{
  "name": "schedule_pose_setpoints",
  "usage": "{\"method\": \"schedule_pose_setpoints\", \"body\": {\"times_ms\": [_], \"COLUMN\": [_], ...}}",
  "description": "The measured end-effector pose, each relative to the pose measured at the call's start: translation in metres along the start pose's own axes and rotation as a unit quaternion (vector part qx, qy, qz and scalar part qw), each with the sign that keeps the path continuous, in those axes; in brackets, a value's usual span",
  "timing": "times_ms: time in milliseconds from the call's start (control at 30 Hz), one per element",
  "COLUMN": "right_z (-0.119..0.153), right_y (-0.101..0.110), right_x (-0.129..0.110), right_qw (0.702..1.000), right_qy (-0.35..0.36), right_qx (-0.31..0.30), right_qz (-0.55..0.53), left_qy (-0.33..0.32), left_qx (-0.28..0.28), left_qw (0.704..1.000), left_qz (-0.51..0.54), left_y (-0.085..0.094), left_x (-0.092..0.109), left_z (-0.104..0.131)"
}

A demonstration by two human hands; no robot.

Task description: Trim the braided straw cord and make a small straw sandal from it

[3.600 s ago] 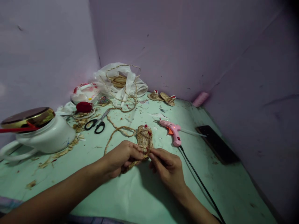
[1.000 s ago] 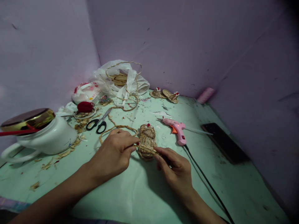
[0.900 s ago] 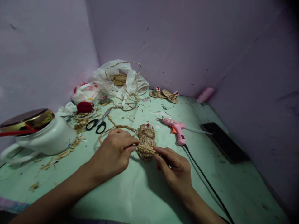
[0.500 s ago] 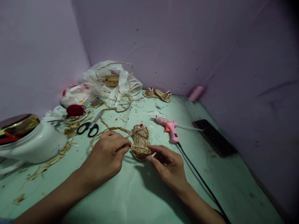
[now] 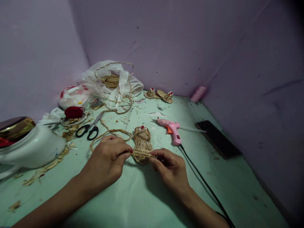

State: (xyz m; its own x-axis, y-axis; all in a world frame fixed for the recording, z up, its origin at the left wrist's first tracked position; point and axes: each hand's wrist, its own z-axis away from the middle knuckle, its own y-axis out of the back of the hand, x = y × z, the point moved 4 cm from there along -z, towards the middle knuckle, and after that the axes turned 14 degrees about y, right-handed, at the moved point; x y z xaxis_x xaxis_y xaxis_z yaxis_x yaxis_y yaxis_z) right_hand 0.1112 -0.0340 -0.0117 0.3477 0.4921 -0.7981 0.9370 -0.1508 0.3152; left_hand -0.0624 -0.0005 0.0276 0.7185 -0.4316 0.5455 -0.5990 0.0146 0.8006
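A small woven slipper-shaped piece of braided straw lies on the green table, with a red bead and pale beads at its far end. Across its near end runs a braided cord. My left hand pinches the cord's left end, where a bit of red shows by the fingertips. The cord's right end is pinched between thumb and fingers of my right hand. Left of the piece, a loop of braid curves behind my left hand.
A pink glue gun with a black cable lies right, near a dark phone. Scissors, a white pot and a red pouch stand left. Behind are a plastic bag and small woven slippers.
The right fingers now pinch the cord's end slightly above the woven piece, and the cord looks straighter. The whole view has shifted slightly.
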Motion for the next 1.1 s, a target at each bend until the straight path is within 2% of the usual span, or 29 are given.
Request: {"method": "schedule_pose_setpoints", "body": {"times_ms": [267, 400, 567, 867, 1100], "right_z": [-0.003, -0.004, -0.002, -0.001, -0.002], "right_y": [0.002, 0.003, 0.002, -0.001, -0.003], "right_x": [-0.003, -0.010, -0.019, -0.015, -0.017], "right_qw": [1.000, 0.996, 0.981, 0.972, 0.974], "right_qy": [0.007, 0.067, 0.156, 0.177, 0.172], "right_qx": [-0.012, -0.045, -0.051, -0.066, -0.082], "right_qz": [0.015, 0.039, 0.104, 0.142, 0.119], "left_qy": [0.011, 0.012, 0.004, 0.002, -0.058], "left_qx": [-0.004, -0.003, -0.024, -0.047, -0.015], "left_qw": [1.000, 1.000, 1.000, 0.999, 0.998], "left_qz": [0.010, -0.003, 0.002, 0.016, 0.027], "left_y": [0.000, -0.001, -0.006, -0.008, -0.009], "left_x": [0.004, 0.006, 0.009, 0.014, 0.019], "left_z": [0.000, 0.001, 0.004, 0.007, 0.009]}}
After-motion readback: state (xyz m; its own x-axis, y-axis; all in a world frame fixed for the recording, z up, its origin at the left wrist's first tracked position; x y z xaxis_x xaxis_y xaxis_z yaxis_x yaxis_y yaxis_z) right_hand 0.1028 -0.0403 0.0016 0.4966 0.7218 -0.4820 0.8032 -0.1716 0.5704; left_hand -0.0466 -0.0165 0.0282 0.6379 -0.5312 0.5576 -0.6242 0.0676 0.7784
